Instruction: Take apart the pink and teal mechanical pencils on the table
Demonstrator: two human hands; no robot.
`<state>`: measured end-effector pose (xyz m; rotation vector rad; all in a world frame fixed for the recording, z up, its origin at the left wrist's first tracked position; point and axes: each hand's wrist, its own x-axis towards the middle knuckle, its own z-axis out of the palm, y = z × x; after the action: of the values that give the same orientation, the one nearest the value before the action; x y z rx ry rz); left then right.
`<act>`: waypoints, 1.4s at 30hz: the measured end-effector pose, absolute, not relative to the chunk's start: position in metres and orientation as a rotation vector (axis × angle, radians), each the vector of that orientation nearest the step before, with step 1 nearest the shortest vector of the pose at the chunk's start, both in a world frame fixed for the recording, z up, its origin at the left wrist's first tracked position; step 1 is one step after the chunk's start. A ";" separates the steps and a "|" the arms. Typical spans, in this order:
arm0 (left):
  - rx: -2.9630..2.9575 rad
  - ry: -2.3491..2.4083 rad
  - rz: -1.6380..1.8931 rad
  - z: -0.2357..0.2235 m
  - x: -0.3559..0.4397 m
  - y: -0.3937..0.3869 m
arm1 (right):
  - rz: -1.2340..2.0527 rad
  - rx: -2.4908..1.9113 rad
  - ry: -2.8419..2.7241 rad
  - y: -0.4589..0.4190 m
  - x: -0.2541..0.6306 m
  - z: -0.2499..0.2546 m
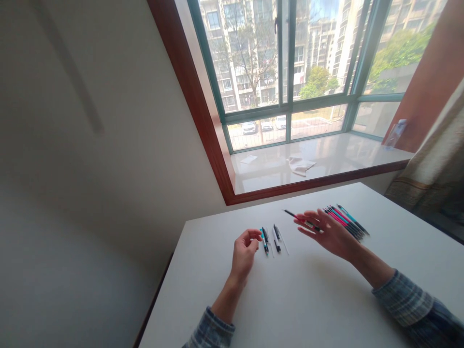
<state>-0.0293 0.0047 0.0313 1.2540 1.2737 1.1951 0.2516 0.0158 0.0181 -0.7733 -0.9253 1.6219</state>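
My right hand (328, 233) is raised above the white table (319, 299), fingers spread, with a black and red pen (302, 219) caught across its fingers. Just beyond those fingertips lies a fanned group of several pink, teal and black pens (347, 222). My left hand (246, 249) hangs loosely curled, holding nothing I can see. Its fingertips are beside a teal and black pen (264, 241). A little to the right are separated black pen parts (276, 238) and thin clear tubes (284, 240).
The table's far corner runs below a window sill (326, 157) carrying a white cloth (300, 166) and a sheet of paper (248, 159). A patterned curtain (435, 164) hangs at the right, and a wall rises along the left.
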 end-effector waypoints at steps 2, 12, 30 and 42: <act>1.262 1.267 1.189 0.032 -0.029 0.005 | 1.616 -0.740 -0.960 0.016 0.253 0.021; 1.339 1.243 1.166 0.025 -0.029 0.008 | 1.337 -0.951 -1.073 0.025 0.245 0.007; 1.867 1.674 1.034 0.015 -0.047 0.034 | 0.646 -1.528 -2.025 0.018 0.217 -0.009; 2.070 1.617 0.858 0.005 -0.043 0.021 | 0.665 -1.396 -2.125 0.020 0.221 -0.005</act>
<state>-0.0426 0.0207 0.0048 2.0699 1.6173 0.8575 0.2214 0.0201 -0.0054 -1.3958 -2.1252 0.6653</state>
